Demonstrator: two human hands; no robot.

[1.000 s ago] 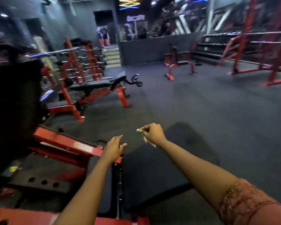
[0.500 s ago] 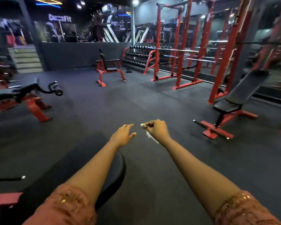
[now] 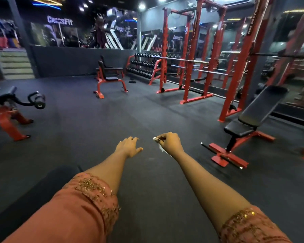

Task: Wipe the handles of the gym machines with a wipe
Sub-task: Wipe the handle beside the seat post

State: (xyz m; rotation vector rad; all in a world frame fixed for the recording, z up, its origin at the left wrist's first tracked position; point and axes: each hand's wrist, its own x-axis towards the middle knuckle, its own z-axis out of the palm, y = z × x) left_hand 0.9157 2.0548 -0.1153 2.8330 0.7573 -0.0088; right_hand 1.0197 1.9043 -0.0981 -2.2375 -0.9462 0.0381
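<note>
Both arms reach forward over the dark rubber floor. My right hand [image 3: 168, 142] pinches a small white wipe [image 3: 161, 148], which pokes out by the fingertips and hangs under the palm. My left hand [image 3: 129, 146] is beside it, fingers loosely spread, holding nothing and touching nothing. Neither hand is near a machine handle. An incline bench [image 3: 256, 111] with a red frame stands to the right, with a short bar [image 3: 221, 156] low at its foot. Red squat racks [image 3: 191, 55] with barbells stand behind it.
A black padded bench [image 3: 12, 102] with roller pads is at the left. A red seat bench [image 3: 109, 79] and a dumbbell rack [image 3: 144, 65] stand at the back. Steps [image 3: 16, 65] rise at the far left. A black pad [image 3: 33, 190] lies under my left arm.
The view has swung right, away from the red machine and pad at the left, toward the racks and incline bench. My hands keep their pose, the right still pinching the wipe.
</note>
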